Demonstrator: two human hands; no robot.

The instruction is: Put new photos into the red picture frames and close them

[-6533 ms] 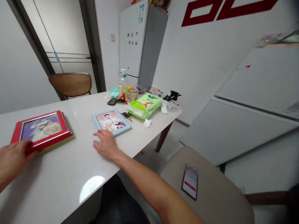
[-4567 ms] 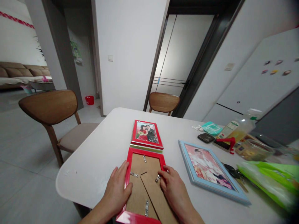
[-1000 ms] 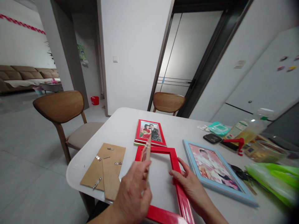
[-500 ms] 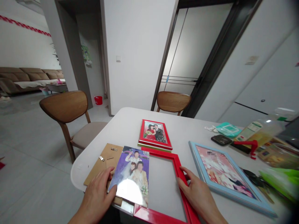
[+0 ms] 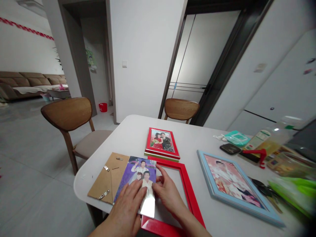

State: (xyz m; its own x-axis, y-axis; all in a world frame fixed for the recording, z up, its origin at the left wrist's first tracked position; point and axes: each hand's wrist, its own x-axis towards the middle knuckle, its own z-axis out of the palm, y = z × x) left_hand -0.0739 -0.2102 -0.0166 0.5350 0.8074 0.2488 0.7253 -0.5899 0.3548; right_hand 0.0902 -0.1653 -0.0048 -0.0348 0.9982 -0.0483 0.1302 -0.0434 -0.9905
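Note:
A glossy photo [image 5: 141,164] with a purple background lies partly over a brown backing board [image 5: 103,177] with metal clips and partly over a red picture frame [image 5: 189,184], which has a bare opening. My left hand [image 5: 127,205] rests on the photo's lower left part, fingers stretched out over it. At the photo's right edge, my right hand [image 5: 170,194] has its fingers curled and thumb against the edge; its forearm crosses the red frame. Behind stands a second red frame [image 5: 176,152] with a couple's picture, lying flat on the table.
A light blue picture frame [image 5: 209,184] with a photo lies on the right of the white table [image 5: 192,141]. Beyond it are a black wallet-like item [image 5: 230,149], a wipes pack [image 5: 237,138], a bottle [image 5: 263,140], scissors [image 5: 263,187] and a green bag [image 5: 293,194]. Wooden chairs [image 5: 67,113] stand around.
My right hand has left the red frame's right side and moved left to the photo's edge. My left hand has slid right from the backing board onto the photo.

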